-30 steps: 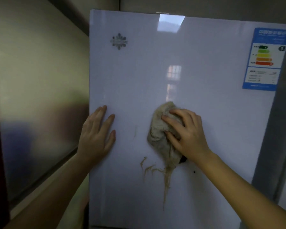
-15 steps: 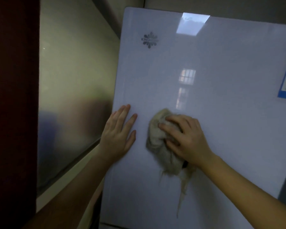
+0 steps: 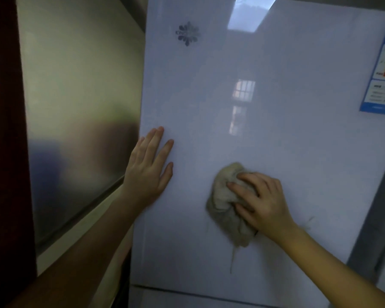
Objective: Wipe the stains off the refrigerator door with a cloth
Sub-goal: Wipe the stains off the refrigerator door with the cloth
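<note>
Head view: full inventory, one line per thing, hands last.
refrigerator door: 1, glossy white, fills centre and right
snowflake logo: 1, grey, door's upper left
energy label: 1, blue and white with coloured bars, door's right edge, cut off
cloth: 1, beige, bunched against the lower door
stain streak: 1, faint brown, running down below cloth
metal panel: 1, brushed steel, left of door
left hand: flat on door's left edge
right hand: pressing cloth

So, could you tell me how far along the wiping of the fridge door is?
Mostly done, it seems: the refrigerator door looks clean above the cloth. The right hand presses the cloth to the door; the left hand lies flat on it. Left: a thin brown drip below the cloth and a faint smudge beside the right wrist.
</note>
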Tool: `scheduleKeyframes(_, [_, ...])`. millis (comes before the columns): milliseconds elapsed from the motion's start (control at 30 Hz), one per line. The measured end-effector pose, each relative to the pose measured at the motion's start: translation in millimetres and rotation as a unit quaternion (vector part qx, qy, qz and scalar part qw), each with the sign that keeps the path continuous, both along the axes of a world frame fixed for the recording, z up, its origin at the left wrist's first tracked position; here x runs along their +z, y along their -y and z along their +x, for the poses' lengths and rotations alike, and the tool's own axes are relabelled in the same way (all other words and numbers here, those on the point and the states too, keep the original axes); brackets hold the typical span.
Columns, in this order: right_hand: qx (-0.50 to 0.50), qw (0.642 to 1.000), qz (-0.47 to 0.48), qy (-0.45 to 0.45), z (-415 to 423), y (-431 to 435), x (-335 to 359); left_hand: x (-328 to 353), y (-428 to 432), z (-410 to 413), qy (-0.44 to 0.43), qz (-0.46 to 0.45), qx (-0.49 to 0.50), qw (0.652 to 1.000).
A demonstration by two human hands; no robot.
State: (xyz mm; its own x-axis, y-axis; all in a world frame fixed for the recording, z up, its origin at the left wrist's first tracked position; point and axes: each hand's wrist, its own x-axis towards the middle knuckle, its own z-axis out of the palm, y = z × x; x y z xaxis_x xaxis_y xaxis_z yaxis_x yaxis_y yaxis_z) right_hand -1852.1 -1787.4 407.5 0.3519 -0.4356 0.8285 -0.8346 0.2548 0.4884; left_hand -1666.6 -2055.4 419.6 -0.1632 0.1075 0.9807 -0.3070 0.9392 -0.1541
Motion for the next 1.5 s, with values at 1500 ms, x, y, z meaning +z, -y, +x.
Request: scheduleKeyframes(1500, [0.012, 0.995, 0.062, 0.081, 18, 11, -122, -135, -25, 41, 0.018, 0.395, -0.107, 0.912])
